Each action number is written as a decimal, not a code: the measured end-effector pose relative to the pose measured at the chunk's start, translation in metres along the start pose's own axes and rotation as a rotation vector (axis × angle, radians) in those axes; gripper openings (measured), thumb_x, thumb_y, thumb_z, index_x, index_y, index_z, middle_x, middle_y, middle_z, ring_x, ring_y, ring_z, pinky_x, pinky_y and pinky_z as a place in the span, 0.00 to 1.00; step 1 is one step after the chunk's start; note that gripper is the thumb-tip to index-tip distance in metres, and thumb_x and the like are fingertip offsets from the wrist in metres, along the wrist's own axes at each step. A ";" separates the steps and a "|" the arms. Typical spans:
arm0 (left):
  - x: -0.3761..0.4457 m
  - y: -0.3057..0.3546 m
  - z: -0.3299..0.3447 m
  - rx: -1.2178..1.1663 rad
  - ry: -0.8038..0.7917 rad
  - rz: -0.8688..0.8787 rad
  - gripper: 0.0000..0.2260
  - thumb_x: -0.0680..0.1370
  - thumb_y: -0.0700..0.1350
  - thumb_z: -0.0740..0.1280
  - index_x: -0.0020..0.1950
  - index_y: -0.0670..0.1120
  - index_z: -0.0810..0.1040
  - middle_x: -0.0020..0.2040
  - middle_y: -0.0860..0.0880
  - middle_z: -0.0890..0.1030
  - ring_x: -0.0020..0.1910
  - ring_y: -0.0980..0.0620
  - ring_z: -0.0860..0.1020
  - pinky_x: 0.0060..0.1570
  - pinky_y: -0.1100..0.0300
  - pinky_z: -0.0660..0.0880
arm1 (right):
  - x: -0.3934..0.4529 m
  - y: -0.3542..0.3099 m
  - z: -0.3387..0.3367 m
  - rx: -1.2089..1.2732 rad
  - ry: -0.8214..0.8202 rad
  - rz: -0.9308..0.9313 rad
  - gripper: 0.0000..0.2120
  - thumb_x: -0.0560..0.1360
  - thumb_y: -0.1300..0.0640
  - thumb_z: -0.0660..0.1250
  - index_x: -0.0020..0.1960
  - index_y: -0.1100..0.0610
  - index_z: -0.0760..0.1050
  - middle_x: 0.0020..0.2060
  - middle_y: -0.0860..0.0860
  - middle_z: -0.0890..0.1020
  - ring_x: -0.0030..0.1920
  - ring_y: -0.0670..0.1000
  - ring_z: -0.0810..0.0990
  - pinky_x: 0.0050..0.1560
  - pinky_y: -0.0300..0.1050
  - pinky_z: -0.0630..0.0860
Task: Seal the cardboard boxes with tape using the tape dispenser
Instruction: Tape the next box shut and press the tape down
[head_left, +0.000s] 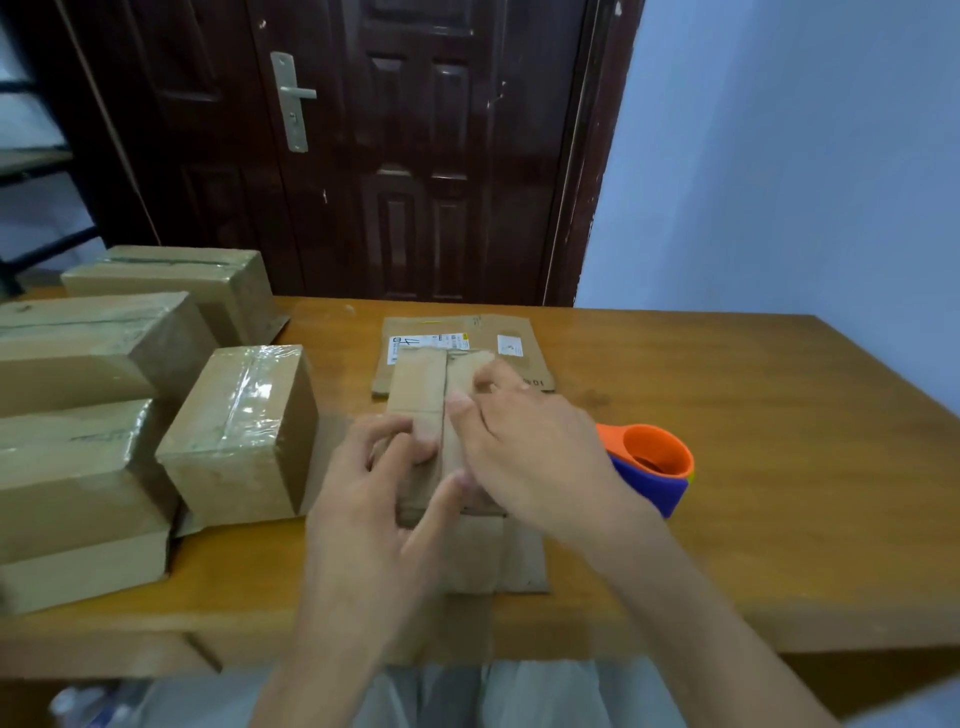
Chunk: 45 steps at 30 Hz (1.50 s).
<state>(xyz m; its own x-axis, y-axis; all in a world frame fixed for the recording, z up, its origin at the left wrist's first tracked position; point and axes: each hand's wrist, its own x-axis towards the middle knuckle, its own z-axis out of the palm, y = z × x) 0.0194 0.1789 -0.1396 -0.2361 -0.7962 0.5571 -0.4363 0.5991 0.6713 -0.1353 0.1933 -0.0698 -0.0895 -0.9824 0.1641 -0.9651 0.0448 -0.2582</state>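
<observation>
The small cardboard box (441, 431) sat in the middle of the wooden table (753, 415), and both hands were on it. The left hand (384, 478) curled round its near end, thumb on top. The right hand (524, 447) bent its fingers over the top flaps, pushing them shut. No tape showed on this box, so it was not sealed yet.

Left of that box stood a group of taped boxes (244, 431), shiny with clear tape. Those looked done.

Just right of the box, partly hidden by the right hand, lay the orange and purple tape dispenser (649, 467). Nobody held it.

Behind the box lay a flat cardboard piece (514, 338) with a white label. A handwritten "4" showed on it, I think; the small print was too blurry to read.
</observation>
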 end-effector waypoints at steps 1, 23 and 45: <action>0.006 -0.002 -0.004 0.053 -0.035 0.045 0.18 0.77 0.66 0.67 0.52 0.53 0.82 0.60 0.61 0.74 0.56 0.58 0.77 0.47 0.63 0.78 | 0.004 0.009 -0.003 -0.065 0.060 -0.059 0.22 0.87 0.42 0.48 0.53 0.48 0.79 0.59 0.46 0.74 0.52 0.50 0.77 0.51 0.56 0.79; -0.011 -0.046 0.015 -0.246 0.141 0.044 0.26 0.76 0.66 0.70 0.63 0.48 0.78 0.80 0.45 0.63 0.79 0.49 0.65 0.73 0.70 0.62 | 0.007 -0.012 0.047 0.044 0.259 -0.014 0.25 0.85 0.41 0.46 0.71 0.47 0.74 0.78 0.50 0.70 0.78 0.52 0.64 0.78 0.52 0.57; 0.003 -0.036 0.031 -0.394 -0.087 0.064 0.22 0.73 0.59 0.73 0.62 0.50 0.76 0.74 0.55 0.71 0.76 0.49 0.68 0.67 0.55 0.70 | -0.114 0.229 -0.083 0.113 0.220 0.160 0.22 0.70 0.26 0.69 0.47 0.45 0.77 0.35 0.47 0.80 0.38 0.53 0.79 0.42 0.48 0.72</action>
<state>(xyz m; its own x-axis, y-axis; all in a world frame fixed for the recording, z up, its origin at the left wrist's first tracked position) 0.0076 0.1526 -0.1771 -0.3322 -0.7502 0.5717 -0.0560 0.6207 0.7820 -0.3668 0.3305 -0.0683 -0.3011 -0.9010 0.3122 -0.9022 0.1631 -0.3994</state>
